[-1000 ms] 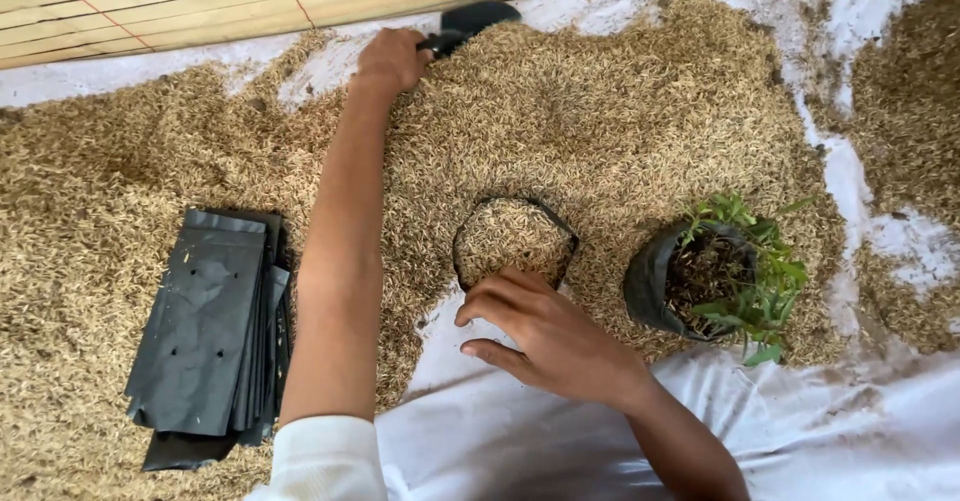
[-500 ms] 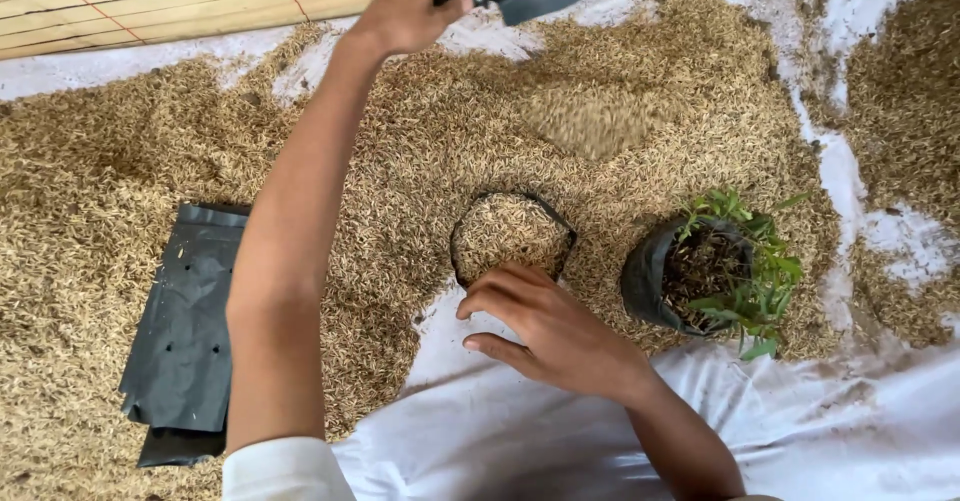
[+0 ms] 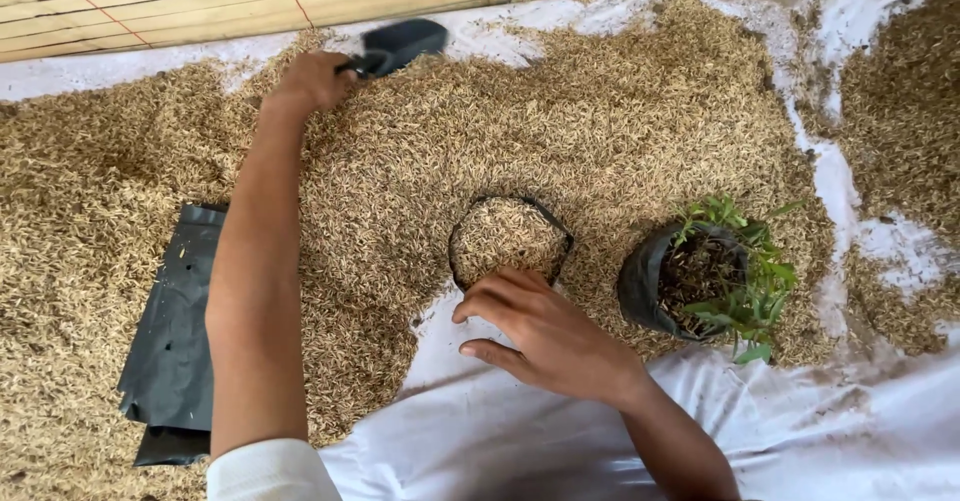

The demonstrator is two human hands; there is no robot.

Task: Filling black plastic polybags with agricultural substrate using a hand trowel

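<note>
Head view: left hand [image 3: 312, 81], fingers closed round the handle of a dark scoop [image 3: 398, 45], has come down from its raised position to the husk heap [image 3: 620, 131]; right hand [image 3: 545, 333], fingers loosely curled, unmoved, steadies the near rim of the husk-filled bag [image 3: 508, 241].
</note>
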